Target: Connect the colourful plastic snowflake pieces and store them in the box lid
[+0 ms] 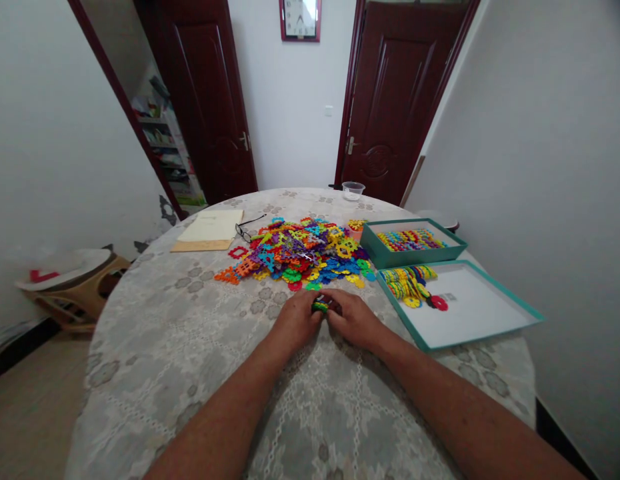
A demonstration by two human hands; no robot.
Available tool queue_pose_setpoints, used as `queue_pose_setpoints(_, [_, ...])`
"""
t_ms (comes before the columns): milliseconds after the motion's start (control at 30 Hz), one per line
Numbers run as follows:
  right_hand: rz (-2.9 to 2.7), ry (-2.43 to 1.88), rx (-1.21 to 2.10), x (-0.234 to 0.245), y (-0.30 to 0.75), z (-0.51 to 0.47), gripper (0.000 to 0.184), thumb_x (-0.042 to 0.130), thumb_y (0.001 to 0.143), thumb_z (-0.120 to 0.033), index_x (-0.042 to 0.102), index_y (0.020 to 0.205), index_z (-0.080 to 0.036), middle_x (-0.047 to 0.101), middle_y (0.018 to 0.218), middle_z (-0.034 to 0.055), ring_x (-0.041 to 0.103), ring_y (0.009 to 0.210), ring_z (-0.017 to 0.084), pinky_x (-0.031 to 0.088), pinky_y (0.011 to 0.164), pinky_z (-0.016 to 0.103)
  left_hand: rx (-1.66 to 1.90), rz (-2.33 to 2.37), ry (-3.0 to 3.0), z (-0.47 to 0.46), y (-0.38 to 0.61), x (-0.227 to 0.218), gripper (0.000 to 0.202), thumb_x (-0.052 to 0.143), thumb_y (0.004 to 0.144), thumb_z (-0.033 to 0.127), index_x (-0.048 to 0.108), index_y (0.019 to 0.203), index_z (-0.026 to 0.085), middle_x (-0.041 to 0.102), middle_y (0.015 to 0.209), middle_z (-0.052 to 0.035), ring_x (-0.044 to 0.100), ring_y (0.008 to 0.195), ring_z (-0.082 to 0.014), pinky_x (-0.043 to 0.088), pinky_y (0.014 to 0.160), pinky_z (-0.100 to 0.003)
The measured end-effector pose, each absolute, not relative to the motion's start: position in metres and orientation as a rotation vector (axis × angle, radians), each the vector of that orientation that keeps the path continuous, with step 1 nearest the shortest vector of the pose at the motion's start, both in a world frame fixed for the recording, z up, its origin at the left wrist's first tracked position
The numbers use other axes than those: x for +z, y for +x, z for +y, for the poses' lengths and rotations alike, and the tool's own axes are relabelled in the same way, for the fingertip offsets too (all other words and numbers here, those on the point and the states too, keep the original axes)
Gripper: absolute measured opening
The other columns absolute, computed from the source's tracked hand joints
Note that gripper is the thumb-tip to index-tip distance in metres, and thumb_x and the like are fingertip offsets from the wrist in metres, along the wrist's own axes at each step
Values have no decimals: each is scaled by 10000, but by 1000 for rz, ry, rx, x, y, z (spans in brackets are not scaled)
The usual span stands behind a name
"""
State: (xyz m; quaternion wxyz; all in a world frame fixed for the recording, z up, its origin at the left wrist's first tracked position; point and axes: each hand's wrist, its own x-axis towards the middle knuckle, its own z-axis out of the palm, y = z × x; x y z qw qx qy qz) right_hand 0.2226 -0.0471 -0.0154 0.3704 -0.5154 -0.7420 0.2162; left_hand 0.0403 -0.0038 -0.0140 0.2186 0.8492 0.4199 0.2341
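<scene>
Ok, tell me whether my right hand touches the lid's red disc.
Apart: the head view shows tablecloth and lid rim between right hand and red disc.

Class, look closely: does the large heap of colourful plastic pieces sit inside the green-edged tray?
No, the heap lies on the patterned tablecloth beyond the left hand and right hand, with the green-edged tray off to its right.

Small green-and-yellow plastic pieces [321,307] between left hand [298,316] and right hand [355,319]: mostly covered by fingers; count and full shape untellable. Bare forearms [225,400] cut by bottom edge. Heap of multicoloured openwork plastic pieces [301,250]: lower layers buried. Red-framed white wall clock [301,19]: top beyond upper edge. Cream paper sheet [213,227]: faint marking, illegible. Grey patch [447,297] inside teal-rimmed white lid [485,310]: blurred.
</scene>
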Motion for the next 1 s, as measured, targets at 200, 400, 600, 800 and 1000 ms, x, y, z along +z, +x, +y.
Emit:
queue_pose_setpoints(200, [-1899, -1319, 562, -13, 221, -48, 533, 609, 832, -67, 693, 1336, -215, 752, 1235, 81, 692, 1047, 225, 512, 996, 365, 698, 1125, 2280, -3, 40, -13, 459, 563, 856, 89, 707, 1280, 189, 750, 1271, -111, 677, 1200, -277, 497, 1074, -398])
queue_pose_setpoints(400, [-1914, -1410, 433, -4, 221, -47, 283, 608, 849, -82, 738, 1071, -200, 757, 1025, 57, 673, 954, 207, 500, 879, 306, 698, 1060, 2062, 2, 40, -19, 630, 507, 923, 185, 461, 1552, 174, 752, 1275, -130, 755, 990, -226, 564, 950, -386])
queue_pose_setpoints(600, [-1711, -1683, 146, 58, 295, -54, 309, 586, 846, -114, 712, 1114, -203, 762, 1016, 47, 663, 873, 192, 486, 840, 296, 660, 1021, 2116, 4, 38, -18, 479, 512, 951, 312, 611, 1405, 191, 756, 1238, -105, 752, 922, -213, 576, 889, -356])
queue_pose_setpoints(800, [-1318, -2380, -147, 59, 407, -62, 357, 569, 888, -115, 723, 1207, -157, 766, 1173, 148, 700, 1060, 259, 475, 901, 309, 607, 1056, 2170, 1, 38, -13, 410, 516, 926, 308, 713, 1266, 191, 796, 1146, -87, 751, 988, -244, 568, 922, -358])
queue_pose_setpoints(1000, [-1240, -2670, -54, 18, 436, -55, 345, 583, 877, -107, 756, 1176, -99, 773, 1137, 228, 731, 1052, 311, 494, 844, 328, 597, 1051, 2222, 2, 38, -16, 385, 531, 943, 357, 742, 1226, 204, 798, 1162, -95, 743, 1046, -271, 561, 955, -384])
